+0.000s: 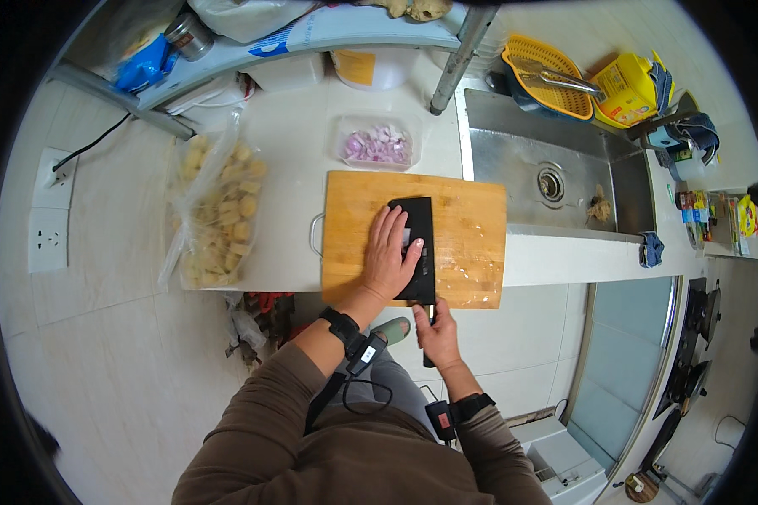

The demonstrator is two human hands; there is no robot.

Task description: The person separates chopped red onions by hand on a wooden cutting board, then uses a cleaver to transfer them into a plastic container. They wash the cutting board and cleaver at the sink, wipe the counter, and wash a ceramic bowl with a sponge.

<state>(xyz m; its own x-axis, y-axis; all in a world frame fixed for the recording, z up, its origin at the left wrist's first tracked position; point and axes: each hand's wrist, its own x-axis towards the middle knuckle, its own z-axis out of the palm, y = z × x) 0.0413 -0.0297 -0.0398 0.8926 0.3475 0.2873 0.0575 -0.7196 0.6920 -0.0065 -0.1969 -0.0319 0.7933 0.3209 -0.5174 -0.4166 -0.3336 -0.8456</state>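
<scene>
A black-bladed cleaver [422, 223] lies flat on a wooden cutting board [472, 206]. My right hand [438, 335] is closed around its dark handle, which juts past the board's near edge. Spread over the blade, my left hand [386, 257] rests with its fingers stretched out, covering part of the blade; what lies under the blade is hidden. Small wet, pale bits [472, 271] are scattered on the board's right half. Just beyond the board stands a clear plastic tub of chopped purple onion [377, 145].
Left of the board, a clear plastic bag [219, 210] holds several tan chunks. A steel sink [514, 139] lies to the right, with a yellow basket [556, 71] holding tongs behind it. Over the counter's back runs a shelf [345, 29] with a metal leg [463, 59].
</scene>
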